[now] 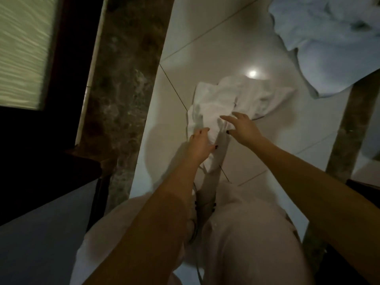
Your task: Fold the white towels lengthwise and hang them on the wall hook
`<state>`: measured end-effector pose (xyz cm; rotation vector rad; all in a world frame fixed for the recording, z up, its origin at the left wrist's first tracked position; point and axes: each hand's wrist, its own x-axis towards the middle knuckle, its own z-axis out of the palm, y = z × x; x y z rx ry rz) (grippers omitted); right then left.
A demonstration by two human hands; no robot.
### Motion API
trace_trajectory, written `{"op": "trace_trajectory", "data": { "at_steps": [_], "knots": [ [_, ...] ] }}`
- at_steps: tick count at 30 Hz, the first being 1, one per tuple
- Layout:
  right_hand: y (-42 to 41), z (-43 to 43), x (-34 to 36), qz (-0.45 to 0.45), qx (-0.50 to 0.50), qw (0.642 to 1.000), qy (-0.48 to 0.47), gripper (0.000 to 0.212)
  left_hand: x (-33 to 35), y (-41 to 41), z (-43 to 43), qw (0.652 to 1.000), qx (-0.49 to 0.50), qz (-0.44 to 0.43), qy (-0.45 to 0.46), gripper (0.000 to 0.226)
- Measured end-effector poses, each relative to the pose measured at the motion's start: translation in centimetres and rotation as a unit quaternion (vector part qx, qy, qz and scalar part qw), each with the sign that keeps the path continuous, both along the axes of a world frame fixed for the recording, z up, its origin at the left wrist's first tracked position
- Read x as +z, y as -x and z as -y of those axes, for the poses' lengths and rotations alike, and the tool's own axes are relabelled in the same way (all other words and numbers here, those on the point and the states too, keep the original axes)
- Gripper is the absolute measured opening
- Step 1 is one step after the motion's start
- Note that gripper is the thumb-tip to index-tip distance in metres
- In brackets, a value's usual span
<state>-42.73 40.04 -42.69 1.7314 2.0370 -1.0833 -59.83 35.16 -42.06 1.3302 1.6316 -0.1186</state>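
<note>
White crumpled cloth towel [226, 95] lies on the glossy pale tile floor [216, 42], near its dark marble border strip [123, 79]. The left hand [200, 144] grips the towel's near edge with curled fingers. The right hand [242, 126] is over the towel, fingers spread and loose, holding nothing. A pale bluish cloth heap [329, 38] sits at the far right corner.

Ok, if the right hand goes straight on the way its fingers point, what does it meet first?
The white towel: the right hand, fingers spread, points at the crumpled heap on the tiled floor. Its fingertips seem over the cloth, though how far above it is unclear.
</note>
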Motion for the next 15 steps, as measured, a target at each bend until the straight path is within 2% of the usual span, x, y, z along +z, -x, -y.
{"op": "trace_trajectory", "data": {
  "at_steps": [4,7,9,11,15],
  "knots": [
    [-0.3,-2.0,-3.6,-0.032,0.027,0.999,-0.013,0.050,-3.7,-1.0,-0.3,0.999,0.045,0.022,-0.004,0.068],
    [0.5,-2.7,-3.6,-0.038,0.039,0.998,-0.030,0.030,-3.8,-1.1,-0.3,0.994,0.097,0.052,-0.026,0.040],
    [1.1,-2.6,-2.1,-0.024,0.058,0.997,-0.036,0.021,-2.5,-0.9,-0.4,0.988,0.134,0.073,-0.002,0.030],
    [1.5,-2.4,0.3,-0.030,0.068,0.997,-0.017,0.024,0.1,-1.1,-0.9,0.978,0.181,0.099,0.032,0.027],
    [1.8,-1.6,6.8,-0.106,0.033,0.992,0.053,0.032,8.0,-0.5,-3.3,0.940,0.274,0.199,0.030,0.022]
  ]
}}
